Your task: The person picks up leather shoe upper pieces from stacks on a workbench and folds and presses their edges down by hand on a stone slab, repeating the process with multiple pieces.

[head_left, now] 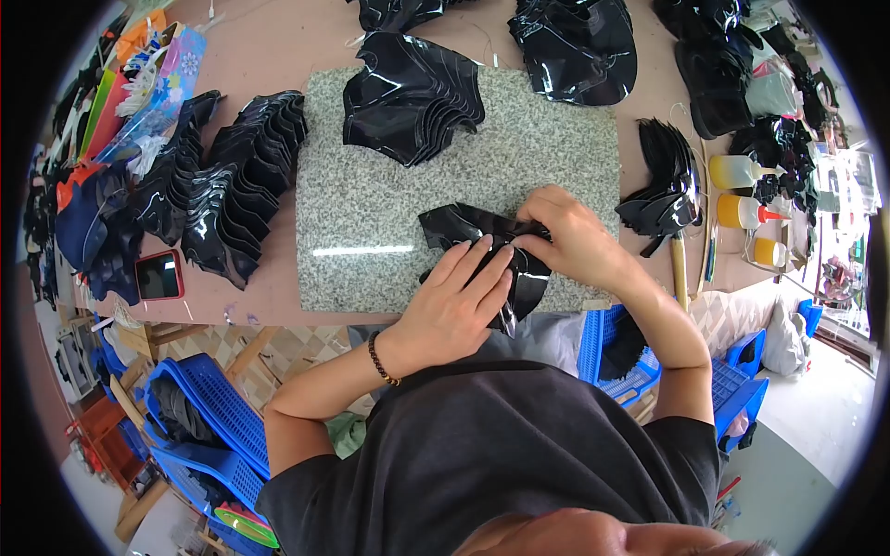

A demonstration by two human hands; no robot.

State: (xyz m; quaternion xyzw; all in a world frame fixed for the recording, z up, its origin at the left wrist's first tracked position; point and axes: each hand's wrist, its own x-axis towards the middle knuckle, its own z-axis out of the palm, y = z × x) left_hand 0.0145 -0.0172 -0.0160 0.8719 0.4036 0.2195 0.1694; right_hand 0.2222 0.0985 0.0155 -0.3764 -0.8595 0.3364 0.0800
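- Left hand (454, 308): laid over the glossy black patent-look piece (531, 289), fingers extended and slightly apart, pressing rather than gripping.
- Right hand (577, 239): thumb and curled fingers drawn close, pinching that piece at its upper right edge.
- The piece lies on the granite slab (371, 204), right of centre at the near edge, its lower tip reaching past that edge.
- It looks light and thin, bendable yet springy; the shiny face is probably slippery and easily creased or scratched, so a flat palm plus an edge pinch seems the best hold.
- Near the slab's far edge sits a fanned stack of black pieces (408, 107).
- On the desk (260, 46), the phone (159, 275) lies near the near-left corner; squeeze bottles (734, 172) line the right side.
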